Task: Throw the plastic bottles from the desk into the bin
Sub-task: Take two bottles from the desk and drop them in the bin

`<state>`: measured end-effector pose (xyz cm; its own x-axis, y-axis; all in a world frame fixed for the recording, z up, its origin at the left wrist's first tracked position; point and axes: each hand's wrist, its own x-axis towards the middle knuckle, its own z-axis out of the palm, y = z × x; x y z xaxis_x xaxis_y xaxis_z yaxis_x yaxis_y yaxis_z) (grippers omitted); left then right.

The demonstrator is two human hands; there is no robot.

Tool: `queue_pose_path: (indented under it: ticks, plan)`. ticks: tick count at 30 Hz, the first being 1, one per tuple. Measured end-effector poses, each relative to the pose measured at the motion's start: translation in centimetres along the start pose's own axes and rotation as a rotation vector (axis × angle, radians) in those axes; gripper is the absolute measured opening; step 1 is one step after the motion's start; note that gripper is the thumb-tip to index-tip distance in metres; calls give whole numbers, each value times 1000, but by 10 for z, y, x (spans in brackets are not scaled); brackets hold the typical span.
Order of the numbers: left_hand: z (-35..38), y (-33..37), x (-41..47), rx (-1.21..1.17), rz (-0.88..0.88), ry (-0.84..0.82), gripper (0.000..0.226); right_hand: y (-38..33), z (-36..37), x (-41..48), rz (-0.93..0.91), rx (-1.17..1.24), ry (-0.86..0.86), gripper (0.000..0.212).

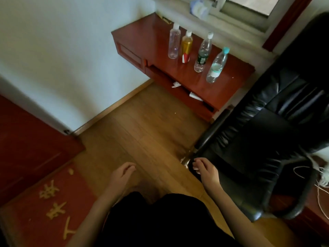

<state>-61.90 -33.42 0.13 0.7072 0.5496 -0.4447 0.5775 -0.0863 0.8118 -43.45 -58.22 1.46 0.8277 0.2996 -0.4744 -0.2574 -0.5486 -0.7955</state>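
From the head camera, a glossy red-brown wooden desk stands in the corner under a window sill, its top smooth and reflective. Four plastic bottles stand upright on it in a loose row, close together but apart. The first, a clear bottle with a white cap, is a plain cylinder with no label. Just beside it stands a gold-tinted bottle with a white cap and a red-and-white label at its base. Next comes a clear bottle with a dark green label, white-capped and narrowing to the neck. The fourth, a clear bottle with a teal cap, carries a pale label and stands nearest the desk's front edge. No bin shows in this view.

Under the desktop an open shelf holds two scraps of white paper. To the right sits one black office chair, padded in shiny creased leather with curved armrests. The floor is of matte wooden planks; a red mat with gold characters lies at lower left.

Both of the person's bare hands hang low, well apart from the bottles. The left hand is empty, its fingers loosely curled and slack. The right hand is likewise empty, fingers relaxed and slightly spread, just before the chair's seat edge.
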Motion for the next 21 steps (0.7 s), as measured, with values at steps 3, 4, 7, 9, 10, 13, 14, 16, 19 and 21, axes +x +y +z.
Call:
queue_pose_path:
  ticks: [3, 4, 7, 9, 10, 13, 14, 16, 19, 21]
  plan:
    - [-7, 8, 43, -46, -61, 46, 13, -32, 9, 54, -17, -5, -47, 17]
    - [-9, 9, 57, -51, -77, 54, 12, -40, 13, 71, -16, -5, -54, 16]
    - [-18, 15, 109, -27, -90, 52, 20, -63, 27, 121, -4, 5, -37, 15]
    - [-28, 27, 152, 31, -66, 2, 20, -78, 34, 151, 11, 19, -15, 17]
    - [-35, 37, 175, 73, -45, -41, 18, -86, 37, 164, 20, 28, 1, 17]
    - [-57, 83, 251, 212, 59, -140, 14, -108, 43, 198, 75, 71, 67, 20]
    - [-63, 102, 274, 253, 103, -163, 15, -115, 44, 208, 95, 91, 92, 21]
    - [-69, 142, 318, 310, 176, -230, 15, -131, 44, 226, 133, 121, 151, 20]
    - [-68, 193, 380, 373, 264, -341, 15, -153, 44, 249, 172, 167, 238, 18]
    - [-60, 222, 414, 415, 286, -408, 21, -164, 40, 261, 184, 186, 327, 19]
